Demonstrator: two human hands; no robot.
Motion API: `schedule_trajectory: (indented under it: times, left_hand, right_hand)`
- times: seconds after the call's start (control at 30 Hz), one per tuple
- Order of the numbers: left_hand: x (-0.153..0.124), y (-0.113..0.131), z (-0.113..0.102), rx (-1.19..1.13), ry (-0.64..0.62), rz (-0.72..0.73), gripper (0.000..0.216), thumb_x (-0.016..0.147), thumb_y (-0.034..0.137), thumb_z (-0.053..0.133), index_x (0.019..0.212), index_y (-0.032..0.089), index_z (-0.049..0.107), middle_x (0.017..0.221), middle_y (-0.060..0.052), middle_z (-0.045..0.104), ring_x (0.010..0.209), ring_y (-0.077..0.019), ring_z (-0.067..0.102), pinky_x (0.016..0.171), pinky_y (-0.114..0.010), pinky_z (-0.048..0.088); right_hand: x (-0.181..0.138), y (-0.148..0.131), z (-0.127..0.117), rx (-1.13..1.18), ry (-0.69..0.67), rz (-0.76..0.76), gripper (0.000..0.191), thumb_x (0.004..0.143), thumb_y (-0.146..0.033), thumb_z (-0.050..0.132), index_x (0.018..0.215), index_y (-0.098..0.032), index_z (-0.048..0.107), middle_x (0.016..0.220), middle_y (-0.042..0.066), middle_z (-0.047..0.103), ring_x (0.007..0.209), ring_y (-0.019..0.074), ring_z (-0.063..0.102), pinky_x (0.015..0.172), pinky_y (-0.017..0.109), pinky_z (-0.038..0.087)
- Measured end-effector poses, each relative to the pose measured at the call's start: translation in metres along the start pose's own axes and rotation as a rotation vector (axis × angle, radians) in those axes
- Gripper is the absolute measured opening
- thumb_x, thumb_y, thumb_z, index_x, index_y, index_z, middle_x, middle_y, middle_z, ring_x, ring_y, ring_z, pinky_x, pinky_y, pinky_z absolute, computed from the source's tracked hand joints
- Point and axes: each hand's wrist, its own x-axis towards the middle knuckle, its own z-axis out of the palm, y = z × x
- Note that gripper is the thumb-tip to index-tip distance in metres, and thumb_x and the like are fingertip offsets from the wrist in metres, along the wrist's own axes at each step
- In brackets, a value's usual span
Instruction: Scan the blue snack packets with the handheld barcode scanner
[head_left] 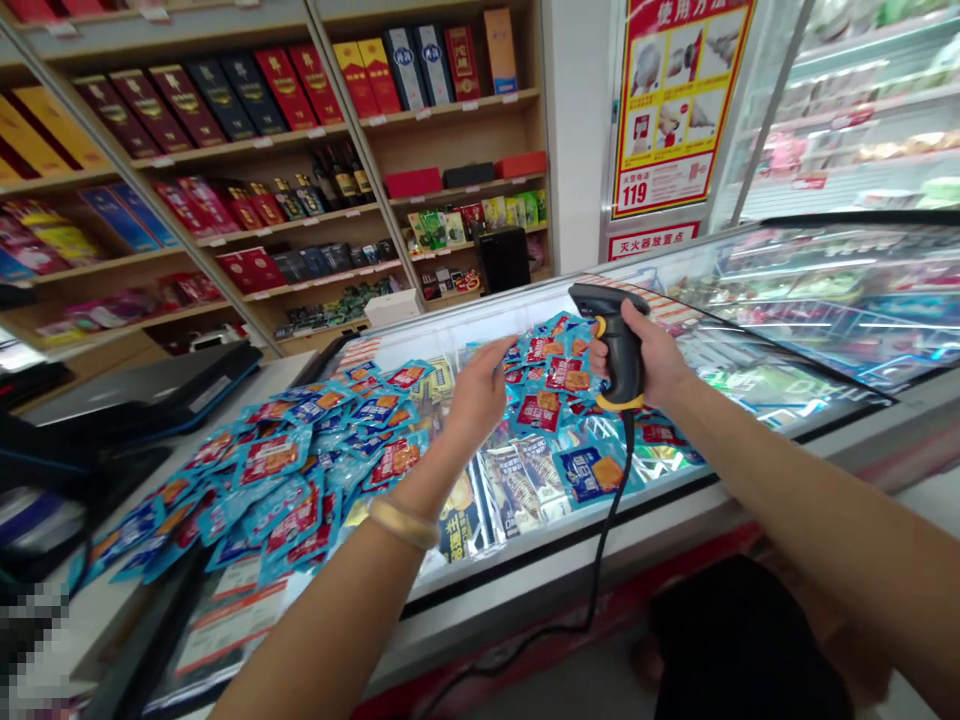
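- Our right hand (664, 362) grips the scanner (624, 355); we cannot tell our left hand's (480, 390) hold.
- Scanning seems unfinished: left packets (274, 455) and right packets (540, 410) remain; we can't distinguish done ones.

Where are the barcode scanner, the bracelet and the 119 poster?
Barcode scanner (623, 358): head view, on its black handle.
Bracelet (403, 523): head view, middle of its band.
Poster (679, 106): head view, near its centre.

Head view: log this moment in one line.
left hand: near shiny blue-red packets; right hand: holds black-yellow corded scanner; packets: on glass counter
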Motion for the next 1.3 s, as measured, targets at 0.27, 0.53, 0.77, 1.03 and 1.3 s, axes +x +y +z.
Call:
schedule_trajectory:
  times: [0.27, 0.53, 0.77, 1.03, 1.3]
  left_hand:
    - [0.012, 0.044, 0.076, 0.362, -0.520, -0.027, 0.075, 0.085, 0.063, 0.048, 0.150, 0.032, 0.024, 0.162, -0.012, 0.008, 0.147, -0.0387, 0.005, 0.111, -0.064, 0.018]
    - [0.009, 0.042, 0.070, 0.385, -0.452, 0.008, 0.074, 0.087, 0.062, 0.045, 0.151, 0.032, 0.022, 0.162, -0.012, 0.009, 0.147, -0.0366, 0.003, 0.114, -0.060, 0.014]
    - [-0.002, 0.004, -0.001, 0.390, -0.417, -0.111, 0.070, 0.083, 0.046, 0.060, 0.146, 0.027, 0.035, 0.155, -0.015, 0.032, 0.142, -0.0338, 0.028, 0.112, -0.057, 0.023]
    - [-0.037, -0.066, -0.109, 0.370, -0.598, -0.342, 0.071, 0.059, 0.051, 0.071, 0.124, 0.023, 0.061, 0.120, -0.011, 0.067, 0.108, -0.0301, 0.063, 0.093, -0.037, 0.047]
    - [-0.064, -0.070, -0.111, 0.564, -0.626, -0.333, 0.071, 0.052, 0.038, 0.073, 0.120, 0.019, 0.060, 0.124, -0.016, 0.062, 0.116, -0.0346, 0.056, 0.097, -0.041, 0.043]
  right_hand:
    - [-0.023, -0.013, -0.053, 0.026, 0.144, -0.016, 0.041, 0.080, -0.061, 0.058, 0.077, -0.020, 0.054, 0.058, 0.000, 0.050, 0.050, 0.0129, 0.045, 0.048, 0.026, 0.041]
    - [-0.020, -0.011, -0.057, 0.056, 0.141, -0.009, 0.045, 0.079, -0.064, 0.057, 0.079, -0.020, 0.055, 0.059, 0.000, 0.052, 0.050, 0.0130, 0.047, 0.047, 0.026, 0.042]
    - [-0.014, -0.011, -0.022, 0.025, 0.029, -0.028, 0.041, 0.079, -0.061, 0.060, 0.078, -0.021, 0.054, 0.058, 0.000, 0.053, 0.051, 0.0125, 0.050, 0.049, 0.026, 0.043]
    - [0.015, 0.030, 0.070, 0.043, -0.188, 0.111, 0.043, 0.081, -0.061, 0.058, 0.077, -0.018, 0.055, 0.057, 0.000, 0.053, 0.050, 0.0113, 0.048, 0.048, 0.023, 0.041]
    - [0.031, 0.084, 0.100, 0.077, -0.280, 0.283, 0.039, 0.084, -0.057, 0.055, 0.077, -0.019, 0.054, 0.057, 0.000, 0.053, 0.052, 0.0117, 0.046, 0.050, 0.022, 0.041]
